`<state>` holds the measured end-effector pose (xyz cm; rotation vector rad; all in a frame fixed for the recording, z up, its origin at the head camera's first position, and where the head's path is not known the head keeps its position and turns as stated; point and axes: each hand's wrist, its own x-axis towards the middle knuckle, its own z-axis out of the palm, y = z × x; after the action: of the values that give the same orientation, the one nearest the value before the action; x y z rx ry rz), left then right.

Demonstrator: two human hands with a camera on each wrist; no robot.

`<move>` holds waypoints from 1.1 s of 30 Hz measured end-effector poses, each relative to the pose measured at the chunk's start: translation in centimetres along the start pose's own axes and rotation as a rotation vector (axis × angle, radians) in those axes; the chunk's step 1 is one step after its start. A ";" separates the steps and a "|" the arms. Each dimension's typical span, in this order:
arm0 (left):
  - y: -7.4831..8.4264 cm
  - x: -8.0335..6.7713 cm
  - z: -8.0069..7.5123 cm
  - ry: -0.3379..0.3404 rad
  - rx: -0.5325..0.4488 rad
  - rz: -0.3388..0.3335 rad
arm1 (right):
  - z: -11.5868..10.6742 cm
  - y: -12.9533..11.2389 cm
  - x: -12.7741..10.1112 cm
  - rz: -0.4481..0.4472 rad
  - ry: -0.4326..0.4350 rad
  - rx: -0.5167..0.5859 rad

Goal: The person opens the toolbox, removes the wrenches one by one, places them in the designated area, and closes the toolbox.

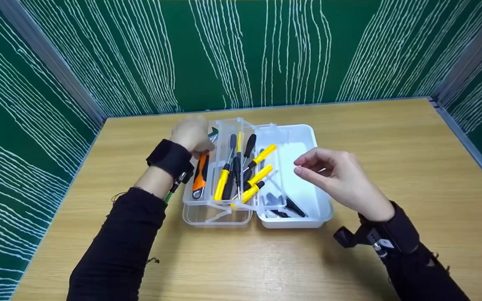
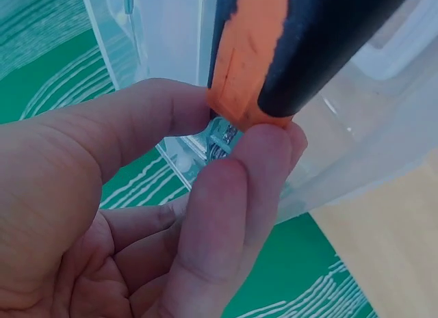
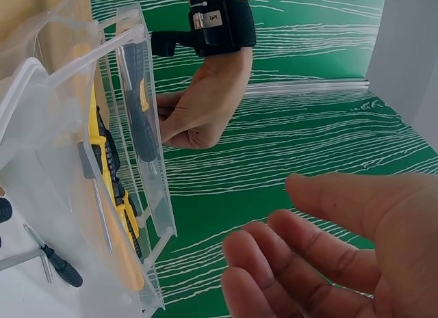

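Observation:
At the far left of the toolbox, my left hand (image 1: 192,133) pinches an adjustable wrench (image 1: 200,173) with an orange and black handle. In the left wrist view its handle (image 2: 250,58) lies between the thumb and fingertips; the hand covers part of the metal. The wrench is over the left clear tray (image 1: 187,196) of the toolbox. My right hand (image 1: 336,177) hovers above the white box's right side, its fingers loosely bent with nothing between them. Beside the wrench, several screwdrivers with yellow and black handles (image 1: 222,182) lie in the clear trays.
The white toolbox base (image 1: 297,144) holds a few dark tools (image 1: 294,207) near its front end. Its clear lid (image 1: 195,220) lies folded out on the left, under the trays. Green panels with white lines (image 1: 257,50) stand behind the wooden table (image 1: 391,138).

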<state>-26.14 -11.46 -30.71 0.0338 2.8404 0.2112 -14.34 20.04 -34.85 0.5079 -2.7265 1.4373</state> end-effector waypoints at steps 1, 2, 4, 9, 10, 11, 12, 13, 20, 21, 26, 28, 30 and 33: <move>0.0 0.0 0.0 -0.001 0.002 -0.001 | 0.0 0.0 0.0 0.001 -0.001 -0.001; 0.0 0.0 0.0 -0.001 0.001 0.000 | 0.0 0.0 0.0 0.003 -0.002 -0.002; -0.1 0.1 0.0 -0.001 0.003 -0.004 | 0.0 0.0 0.0 0.006 -0.001 -0.005; 0.0 0.1 0.0 -0.007 -0.014 -0.018 | -0.1 0.0 0.1 0.006 0.001 -0.010; 0.0 0.1 0.0 -0.006 -0.018 -0.019 | -0.1 0.0 0.1 0.006 0.001 -0.009; 0.0 0.0 -0.1 -0.006 -0.022 -0.020 | -0.1 0.0 0.1 0.004 0.002 -0.009; 0.0 0.0 -0.1 -0.003 -0.025 -0.020 | -0.1 0.0 0.1 0.004 0.002 -0.010; 0.0 0.0 -0.1 0.002 -0.024 -0.017 | -0.1 0.0 0.1 0.003 0.002 -0.009; 0.0 -0.1 -0.1 0.069 -0.026 0.024 | -0.2 0.0 0.1 0.008 0.000 -0.009; 0.0 -0.1 -0.2 0.078 -0.025 0.028 | -0.2 0.0 0.1 0.009 0.000 -0.008; 0.0 -0.2 -0.3 0.091 -0.006 0.043 | -0.3 0.0 0.0 0.007 0.006 -0.013; 0.0 -0.2 -0.4 0.084 -0.007 0.041 | -0.3 0.1 0.0 0.011 0.008 -0.021; 0.0 -0.3 -0.4 0.075 -0.009 0.035 | -0.3 0.1 0.0 0.015 0.007 -0.028; 0.0 -0.6 -0.5 0.079 -0.003 0.033 | -0.3 0.1 0.0 0.025 0.002 -0.034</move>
<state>-25.76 -11.51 -30.04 0.0731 2.9202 0.2285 -14.45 20.33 -34.76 0.4724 -2.7606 1.3929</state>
